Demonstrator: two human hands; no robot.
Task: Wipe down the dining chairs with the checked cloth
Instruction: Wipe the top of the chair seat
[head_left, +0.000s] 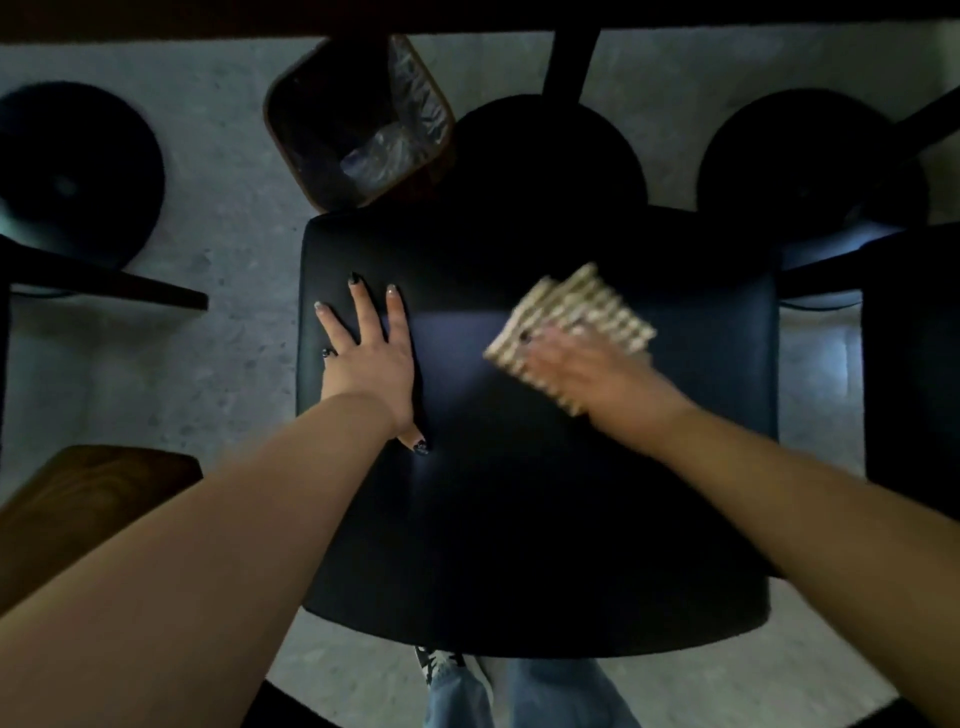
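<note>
Head view: left hand lies flat, fingers spread, steadying the dark chair seat. Right hand, blurred, presses the checked cloth on the seat's far right; its grip is unclear. Overlapping, firm strokes should work best.

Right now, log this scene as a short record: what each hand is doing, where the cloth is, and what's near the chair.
left hand: flat on the chair seat, fingers spread
right hand: blurred, pressing the checked cloth on the seat's right side
waste bin: on the floor beyond the seat, clear liner inside
lighting: dim
</note>
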